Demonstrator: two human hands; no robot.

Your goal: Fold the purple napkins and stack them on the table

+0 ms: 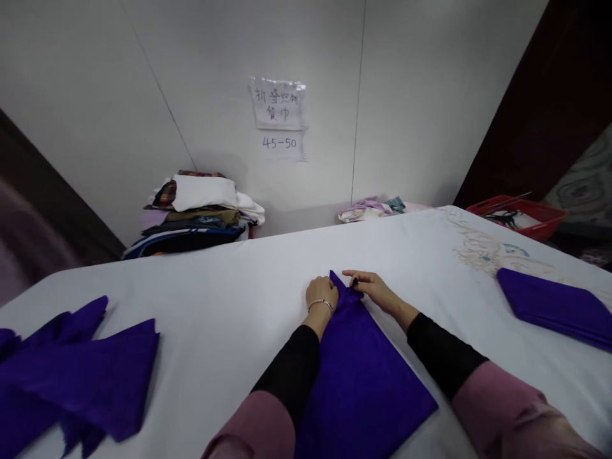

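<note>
A purple cloth napkin (pixel 363 376) lies folded on the white-covered table in front of me, its far end narrowing to a point. My left hand (pixel 322 294), with a bracelet at the wrist, is closed on the left edge near that tip. On the other side, my right hand (pixel 375 288) pinches a corner of the same cloth between thumb and fingers, its index finger stretched out towards the tip. The fabric is bunched between both hands.
Loosely folded purple napkins (pixel 86 376) lie at left, and a neat purple stack (pixel 557 306) at right. Along the wall sit piled clothes (pixel 201 210) and a smaller cloth heap (pixel 370 208). A red basket (pixel 540 228) stands beyond the table's (pixel 229 299) far right corner.
</note>
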